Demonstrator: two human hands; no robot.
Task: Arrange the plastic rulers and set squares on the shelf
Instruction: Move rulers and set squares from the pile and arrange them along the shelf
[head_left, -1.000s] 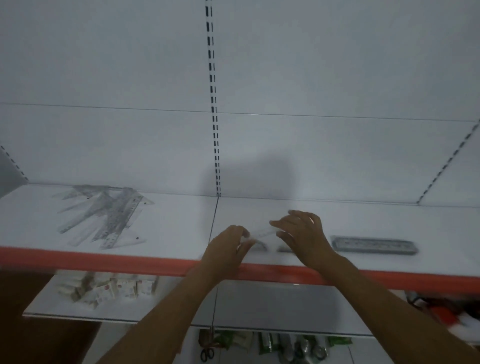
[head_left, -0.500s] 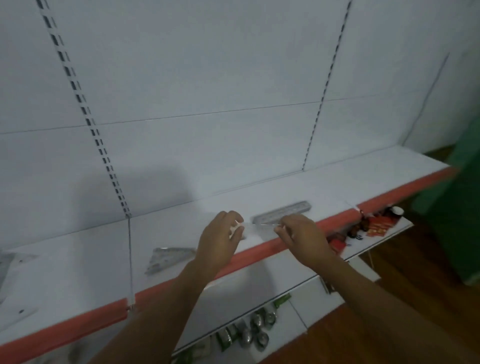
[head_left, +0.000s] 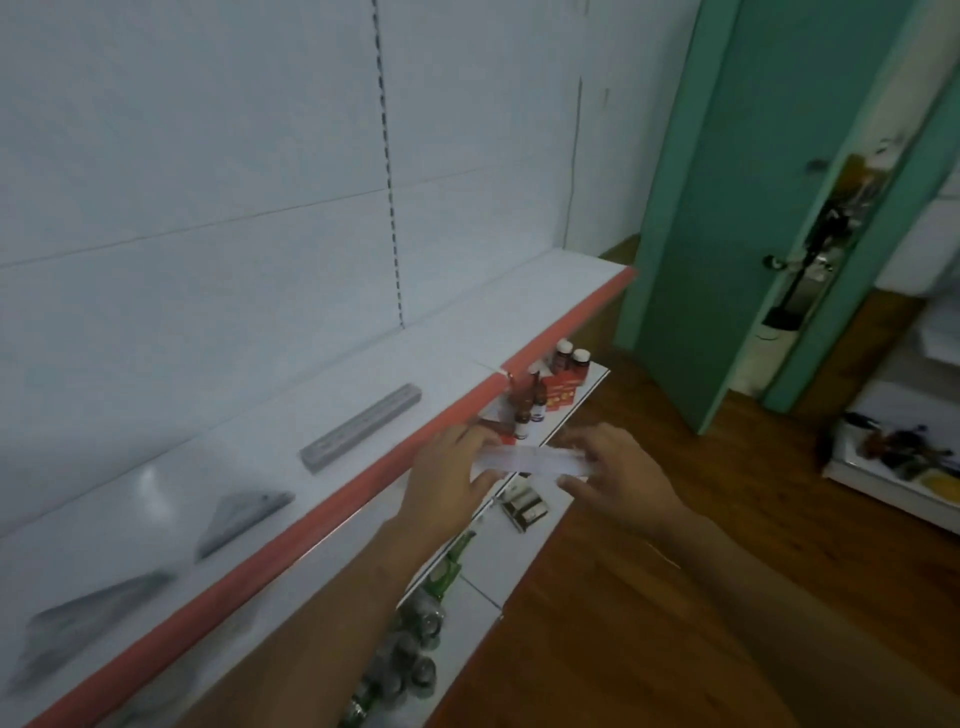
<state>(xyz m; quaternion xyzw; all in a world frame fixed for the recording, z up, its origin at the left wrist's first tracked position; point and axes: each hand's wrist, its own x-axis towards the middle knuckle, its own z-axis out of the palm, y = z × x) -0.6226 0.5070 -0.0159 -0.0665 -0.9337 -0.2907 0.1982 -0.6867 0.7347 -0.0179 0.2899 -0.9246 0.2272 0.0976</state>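
Head view: both hands are raised in front of the shelf's red front edge (head_left: 332, 512), holding a clear plastic ruler (head_left: 530, 461) between them in the air. The left hand (head_left: 448, 478) has the ruler's left end, its fingers curled round it from the near side; the right hand (head_left: 618, 480) has the right end, fingers bent at its top edge and thumb under it. The picture is blurred here, so how tightly each finger closes cannot be told. The ruler lies roughly level, clear of the white shelf (head_left: 280, 436) and just out past the red edge.

To the left of the grip and farther back, a grey stack of rulers (head_left: 362, 427) lies flat on the shelf, running along its length. Farther left and nearer the viewer, a set square (head_left: 240, 514) lies flat near the red edge, and a second set square (head_left: 88, 631) lies beyond that, at the lower left.

Behind and below the held ruler, on a lower shelf, stand small brown bottles (head_left: 571, 358) and red boxes (head_left: 561, 392). Below the left forearm are green packets and cans (head_left: 415, 639). To the right of the grip are a wooden floor (head_left: 649, 649) and a green door (head_left: 727, 208).
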